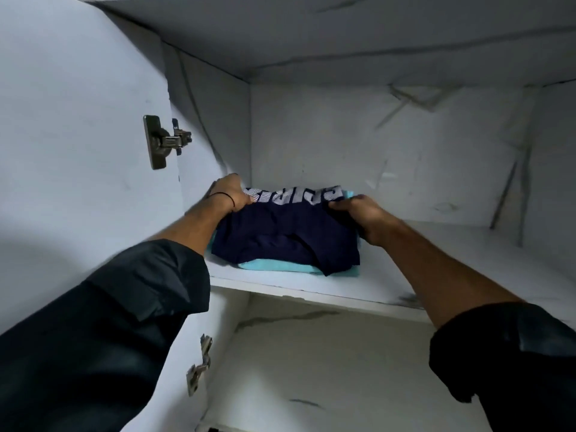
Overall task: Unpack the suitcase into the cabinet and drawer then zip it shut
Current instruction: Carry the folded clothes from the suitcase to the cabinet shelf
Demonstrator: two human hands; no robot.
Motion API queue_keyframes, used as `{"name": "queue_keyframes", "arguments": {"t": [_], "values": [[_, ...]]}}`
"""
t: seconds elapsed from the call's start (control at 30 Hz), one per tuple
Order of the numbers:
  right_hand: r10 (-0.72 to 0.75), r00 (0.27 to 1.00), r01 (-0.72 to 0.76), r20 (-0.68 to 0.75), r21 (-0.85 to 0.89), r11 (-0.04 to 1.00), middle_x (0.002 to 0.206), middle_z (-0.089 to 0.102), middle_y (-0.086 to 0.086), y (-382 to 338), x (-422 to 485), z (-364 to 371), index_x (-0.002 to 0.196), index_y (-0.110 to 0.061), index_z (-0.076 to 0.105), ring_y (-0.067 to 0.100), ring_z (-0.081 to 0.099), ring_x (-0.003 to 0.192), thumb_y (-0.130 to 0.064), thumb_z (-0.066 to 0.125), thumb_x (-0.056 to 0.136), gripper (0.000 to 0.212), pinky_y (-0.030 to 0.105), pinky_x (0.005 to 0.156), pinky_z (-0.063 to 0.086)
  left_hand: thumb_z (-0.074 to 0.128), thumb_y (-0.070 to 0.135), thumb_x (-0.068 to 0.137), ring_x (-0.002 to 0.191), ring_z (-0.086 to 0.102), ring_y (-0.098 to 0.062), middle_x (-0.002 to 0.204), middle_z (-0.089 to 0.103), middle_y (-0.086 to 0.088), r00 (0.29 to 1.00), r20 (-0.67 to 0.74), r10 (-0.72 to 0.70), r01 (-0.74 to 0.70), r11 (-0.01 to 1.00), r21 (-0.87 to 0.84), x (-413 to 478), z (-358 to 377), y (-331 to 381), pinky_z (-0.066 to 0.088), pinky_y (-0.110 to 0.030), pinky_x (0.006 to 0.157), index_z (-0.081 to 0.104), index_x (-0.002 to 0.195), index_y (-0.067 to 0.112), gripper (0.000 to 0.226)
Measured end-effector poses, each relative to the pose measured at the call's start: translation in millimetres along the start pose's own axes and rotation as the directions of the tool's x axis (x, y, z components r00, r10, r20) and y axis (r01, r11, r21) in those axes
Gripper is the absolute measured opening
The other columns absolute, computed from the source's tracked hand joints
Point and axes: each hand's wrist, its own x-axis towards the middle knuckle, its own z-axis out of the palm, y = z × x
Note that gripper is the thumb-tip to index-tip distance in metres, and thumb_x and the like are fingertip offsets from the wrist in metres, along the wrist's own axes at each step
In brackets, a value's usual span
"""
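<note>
Left grip (232, 193) and right grip (363, 218) both clutch the navy garment (280, 235). It lies on a teal garment (274, 265) on the cabinet shelf (311, 285).

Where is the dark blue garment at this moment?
In the head view, the dark blue garment lies on a turquoise cloth on the upper cabinet shelf, gripped by the left hand and right hand.

I saw large upside-down block letters on the grey band (293, 193) of the navy garment (280, 235); the word was unreadable.
</note>
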Motion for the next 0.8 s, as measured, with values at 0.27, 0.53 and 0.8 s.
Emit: {"name": "queue_keyframes", "arguments": {"t": [0.27,0.53,0.8], "values": [[-0.331,0.944,0.196,-0.003,-0.800,0.567,0.151,0.044,0.009,10,33,28,0.146,-0.019,0.045,0.032,0.046,0.135,-0.042,0.060,0.095,0.058,0.043,0.111,0.039,0.034,0.031,0.102,0.144,0.027,-0.025,0.159,0.028,-0.003,0.916,0.199,0.349,-0.394,0.876,0.279,26,43,10,0.026,-0.047,0.116,0.031,0.151,0.021,0.050],[-0.026,0.982,0.176,0.187,-0.862,0.475,0.166,0.018,-0.004,29,62,49,0.155,-0.041,0.024,0.026,0.014,0.153,-0.070,0.021,0.098,0.064,0.048,0.124,0.008,0.016,0.044,0.103,0.142,0.032,-0.027,0.157,0.032,-0.006,0.907,0.390,0.161,-0.254,0.946,0.200,36,74,-15,0.022,-0.046,0.117,0.033,0.148,0.024,0.052],[0.001,0.980,0.167,0.199,-0.825,0.540,0.168,0.012,0.001,38,54,37,0.159,-0.030,0.020,0.018,0.004,0.155,-0.063,0.020,0.102,0.066,0.041,0.125,0.000,0.021,0.043,0.105,0.145,0.026,-0.026,0.160,0.025,-0.004,0.923,0.356,0.145,-0.224,0.956,0.191,21,56,-7,0.021,-0.044,0.118,0.027,0.152,0.023,0.051]]}}
